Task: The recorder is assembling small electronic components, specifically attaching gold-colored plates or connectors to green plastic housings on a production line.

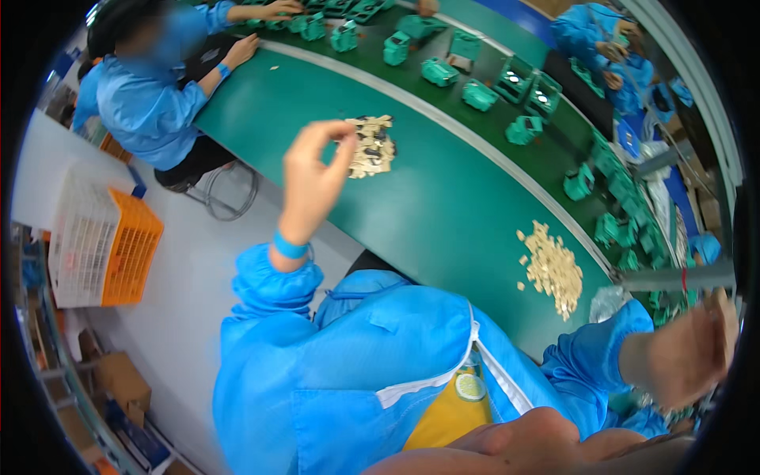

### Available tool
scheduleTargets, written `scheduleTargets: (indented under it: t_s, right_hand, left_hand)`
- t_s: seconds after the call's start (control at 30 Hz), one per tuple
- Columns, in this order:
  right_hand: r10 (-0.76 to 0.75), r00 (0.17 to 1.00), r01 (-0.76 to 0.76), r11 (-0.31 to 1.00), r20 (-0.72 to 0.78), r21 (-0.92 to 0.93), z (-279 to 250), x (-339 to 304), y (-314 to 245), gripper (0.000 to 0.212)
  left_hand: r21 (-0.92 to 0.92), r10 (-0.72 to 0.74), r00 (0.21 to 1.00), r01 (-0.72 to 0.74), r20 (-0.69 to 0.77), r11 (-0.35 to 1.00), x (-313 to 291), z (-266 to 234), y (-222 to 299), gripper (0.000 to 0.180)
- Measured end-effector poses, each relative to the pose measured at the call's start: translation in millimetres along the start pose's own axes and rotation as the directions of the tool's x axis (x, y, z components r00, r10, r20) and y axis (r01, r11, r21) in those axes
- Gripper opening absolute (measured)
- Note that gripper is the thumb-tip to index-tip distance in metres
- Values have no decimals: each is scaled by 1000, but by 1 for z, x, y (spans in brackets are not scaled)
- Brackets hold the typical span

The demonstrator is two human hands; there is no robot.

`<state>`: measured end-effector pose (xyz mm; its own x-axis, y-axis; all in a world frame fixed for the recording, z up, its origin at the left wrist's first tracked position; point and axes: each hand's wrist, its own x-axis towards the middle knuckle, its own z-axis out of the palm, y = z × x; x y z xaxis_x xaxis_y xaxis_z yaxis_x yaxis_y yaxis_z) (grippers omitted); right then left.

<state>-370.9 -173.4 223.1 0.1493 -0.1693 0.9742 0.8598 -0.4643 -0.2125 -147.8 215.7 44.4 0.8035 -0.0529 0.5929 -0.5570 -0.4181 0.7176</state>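
Pieces in beige and black are lying heaped, pointing every way, on the surface beside the left hand, whose fingertips are nearly meeting; whether that grip is pinching anything, one cannot tell. The right hand is blurring, its grip unclear.

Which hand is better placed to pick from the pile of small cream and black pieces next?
Likely the left hand: its fingers overlap the cream and black pile in view, while the right hand is well away, at far right.
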Motion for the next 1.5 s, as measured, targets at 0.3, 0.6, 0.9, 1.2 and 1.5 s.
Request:
scheduleTargets:
  t_s: [0.3,0.6,0.9,1.2,1.5]
  right_hand:
    - [725,332,-689,623,603,-369,246,-220,274,14]
    - [691,212,-520,679,692,-519,299,-259,313,14]
    - [752,-54,-728,421,657,-541,274,-237,315,17]
    - [732,-63,-941,183,678,-285,270,-231,285,17]
    - [772,-261,-948,-93,580,-303,246,-244,274,17]
  left_hand:
    - [201,-196,964,159,179,967,14,58,-68,15]
    - [419,-118,975,29,190,908,18,94,-110,38]
    - [481,-205,934,42,293,876,11,100,-110,39]
    - [202,-45,962,-11,270,979,18,104,-97,29]
    - [77,-113,971,99,211,992,13,104,-90,13]
